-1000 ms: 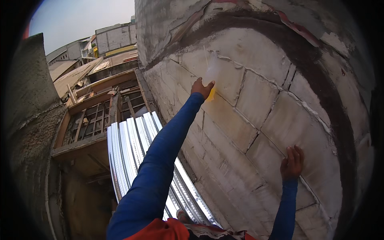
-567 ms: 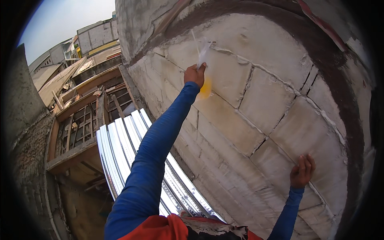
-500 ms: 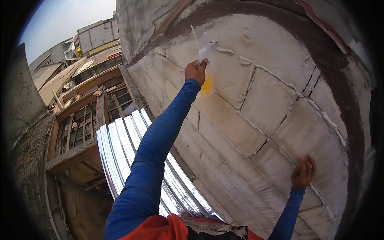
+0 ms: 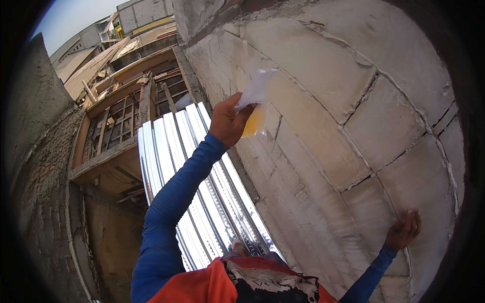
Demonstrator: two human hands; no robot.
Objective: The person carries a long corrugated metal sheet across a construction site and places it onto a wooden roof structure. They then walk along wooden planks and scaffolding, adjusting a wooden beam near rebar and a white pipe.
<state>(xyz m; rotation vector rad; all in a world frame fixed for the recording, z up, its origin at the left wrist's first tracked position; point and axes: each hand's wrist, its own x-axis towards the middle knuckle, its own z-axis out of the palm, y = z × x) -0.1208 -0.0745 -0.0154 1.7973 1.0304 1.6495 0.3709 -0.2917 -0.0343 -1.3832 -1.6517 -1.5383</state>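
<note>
My left hand (image 4: 230,120) is raised, closed around the gathered neck of a clear plastic drink bag (image 4: 253,121). Yellow-orange liquid shows in the lower part of the bag, below my fingers. The loose, cloudy top of the plastic (image 4: 258,87) sticks up past my thumb. Low on the right, my right hand (image 4: 403,231) rests against the pale block wall (image 4: 323,136), holding nothing I can see. Its fingers are stretched out and slightly bent.
Shiny ribbed metal sheets (image 4: 204,189) lie below me, with a foot (image 4: 238,247) on them. Beyond stands a wooden frame of beams (image 4: 118,118) with open gaps. A rough wall (image 4: 40,166) rises on the left; rooftops (image 4: 86,63) show far off.
My left hand has come down and closer, bringing the drink bag off to the left. The straw that stood up from it no longer shows clearly. My right hand stays at the wall.
</note>
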